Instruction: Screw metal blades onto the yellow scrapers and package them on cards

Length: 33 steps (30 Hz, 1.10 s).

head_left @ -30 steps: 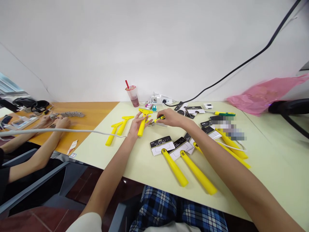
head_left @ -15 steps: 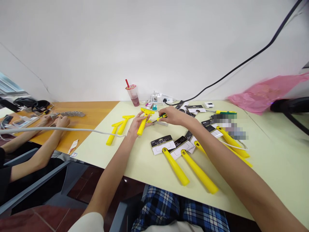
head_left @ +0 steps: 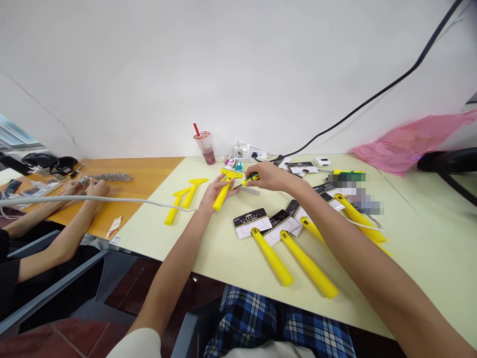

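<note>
My left hand (head_left: 212, 197) is closed round a yellow T-shaped scraper (head_left: 222, 195), its head up and its handle pointing down toward me. In my right hand (head_left: 267, 176) is a screwdriver (head_left: 252, 177) with a green and yellow handle; its dark shaft points left at the scraper's side. Whether the tip touches the scraper I cannot tell. Left of my left hand lie two similar yellow scrapers, one (head_left: 194, 193) beside the other (head_left: 175, 209). Under and before my right forearm lie yellow handles (head_left: 272, 257) attached to black-and-white cards (head_left: 251, 223).
At the back stand a cup with a red straw (head_left: 207, 148) and a white power strip (head_left: 248, 150). Another screwdriver (head_left: 348, 172) lies at the right, near a pink plastic bag (head_left: 406, 141). A white cable (head_left: 112, 198) crosses at the left. Another person's hands (head_left: 95, 189) work at the orange table (head_left: 145, 169).
The scraper in my left hand has shifted slightly to the right and down, with its head tilted a little. My right hand stays in nearly the same place with the screwdriver.
</note>
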Tool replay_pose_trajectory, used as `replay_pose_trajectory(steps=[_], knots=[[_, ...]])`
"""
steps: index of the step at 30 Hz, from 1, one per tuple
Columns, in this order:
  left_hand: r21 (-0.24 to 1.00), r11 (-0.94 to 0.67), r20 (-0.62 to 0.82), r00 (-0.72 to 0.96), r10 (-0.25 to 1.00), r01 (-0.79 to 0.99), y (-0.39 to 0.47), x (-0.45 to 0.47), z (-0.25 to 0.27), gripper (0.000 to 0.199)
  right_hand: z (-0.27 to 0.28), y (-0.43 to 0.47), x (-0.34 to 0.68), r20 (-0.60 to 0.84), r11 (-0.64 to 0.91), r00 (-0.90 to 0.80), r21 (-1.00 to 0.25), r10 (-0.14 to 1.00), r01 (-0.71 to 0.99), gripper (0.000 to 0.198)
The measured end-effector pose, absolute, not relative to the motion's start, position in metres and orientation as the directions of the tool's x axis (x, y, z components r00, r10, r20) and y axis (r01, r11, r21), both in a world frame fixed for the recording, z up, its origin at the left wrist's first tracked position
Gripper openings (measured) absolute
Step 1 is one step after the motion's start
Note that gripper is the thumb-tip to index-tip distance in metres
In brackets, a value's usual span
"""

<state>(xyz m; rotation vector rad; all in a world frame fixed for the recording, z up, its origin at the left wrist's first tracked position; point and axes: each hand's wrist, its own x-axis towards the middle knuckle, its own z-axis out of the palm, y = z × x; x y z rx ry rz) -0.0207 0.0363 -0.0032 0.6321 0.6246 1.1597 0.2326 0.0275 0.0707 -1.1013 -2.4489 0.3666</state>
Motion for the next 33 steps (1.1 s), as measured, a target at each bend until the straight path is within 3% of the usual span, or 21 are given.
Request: replay_pose_trajectory(steps=[12, 16, 22, 33], knots=[[0.732, 0.049, -0.032, 0.037, 0.999, -0.679, 0.041, -0.034, 0.001, 0.067, 0.068, 0.032, 0.235, 0.229, 0.557, -0.508, -0.353, 0.83, 0.751, 0.012], [0.72, 0.034, -0.011, 0.037, 0.999, -0.694, 0.039, -0.032, 0.002, 0.07, 0.083, 0.032, 0.259, 0.162, 0.499, -0.472, -0.325, 0.866, 0.803, 0.01], [0.716, 0.018, 0.009, 0.034, 0.999, -0.698, 0.04, -0.032, 0.002, 0.067, 0.096, 0.032, 0.293, 0.026, 0.301, -0.319, -0.404, 0.948, 0.864, 0.023], [0.727, 0.001, 0.011, 0.013, 1.0, -0.687, 0.04, -0.034, 0.002, 0.065, 0.099, 0.033, 0.301, -0.03, 0.271, -0.309, -0.407, 0.951, 0.872, 0.02]])
